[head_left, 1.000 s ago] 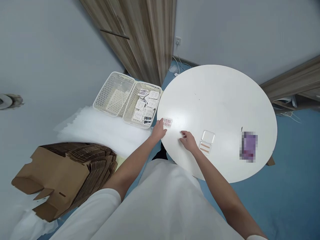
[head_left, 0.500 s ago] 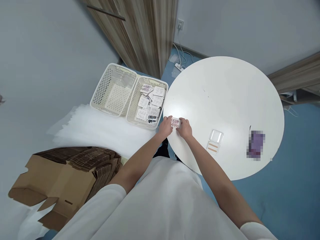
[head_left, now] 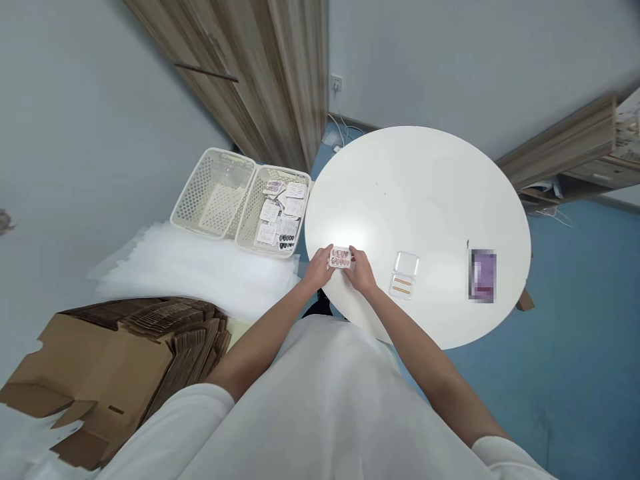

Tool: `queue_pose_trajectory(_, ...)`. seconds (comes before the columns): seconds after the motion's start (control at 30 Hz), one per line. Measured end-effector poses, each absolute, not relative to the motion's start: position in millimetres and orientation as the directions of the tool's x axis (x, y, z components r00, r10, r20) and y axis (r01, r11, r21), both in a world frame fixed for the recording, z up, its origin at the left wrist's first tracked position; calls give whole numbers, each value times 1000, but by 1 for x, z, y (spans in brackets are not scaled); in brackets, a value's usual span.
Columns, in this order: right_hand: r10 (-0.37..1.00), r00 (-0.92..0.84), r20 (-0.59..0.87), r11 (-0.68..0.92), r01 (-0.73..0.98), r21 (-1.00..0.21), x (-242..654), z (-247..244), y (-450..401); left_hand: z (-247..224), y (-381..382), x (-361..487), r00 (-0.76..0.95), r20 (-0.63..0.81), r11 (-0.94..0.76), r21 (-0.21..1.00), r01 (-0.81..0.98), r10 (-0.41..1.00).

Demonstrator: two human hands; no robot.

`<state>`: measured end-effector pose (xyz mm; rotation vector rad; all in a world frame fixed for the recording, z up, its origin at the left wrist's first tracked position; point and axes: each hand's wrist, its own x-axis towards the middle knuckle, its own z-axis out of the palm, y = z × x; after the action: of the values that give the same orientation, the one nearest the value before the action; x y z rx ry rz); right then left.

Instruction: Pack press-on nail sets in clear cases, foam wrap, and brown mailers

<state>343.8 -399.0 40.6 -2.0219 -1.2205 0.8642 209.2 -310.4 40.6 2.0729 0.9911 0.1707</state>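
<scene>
Drawn a little closer to the body since the earlier frame, and seemingly raised off the surface (head_left: pixel 425 200), with the clear tray (head_left: pixel 340 257) of pink nail-like pieces between both hands. Pinched at its left end by the left hand (head_left: pixel 318 268), fingers curled and nearly closed; pinched at its right end by the right hand (head_left: pixel 362 272), likewise nearly closed. Located over the 8 o'clock edge of the round white surface. Lying open at 3 o'clock from the tray, with two orange strips inside: a clear case (head_left: pixel 402 285). Farther out at 3 o'clock, blurred and purple: a pixelated item (head_left: pixel 483 277). Standing side by side toward 10 o'clock: a basket of cards (head_left: pixel 243 230) and a second basket (head_left: pixel 183 207). Spread at 9 o'clock, white sheets (head_left: pixel 200 267); stacked at 8 o'clock, folded cardboard (head_left: pixel 110 360).
</scene>
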Motion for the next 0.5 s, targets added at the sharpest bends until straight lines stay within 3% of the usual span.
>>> queue_pose_trajectory(0.5, 872, 455, -183, -408, 465, -786, 419, 44, -569, 53, -427, 282, 886, -222, -536, 728, 428, 406)
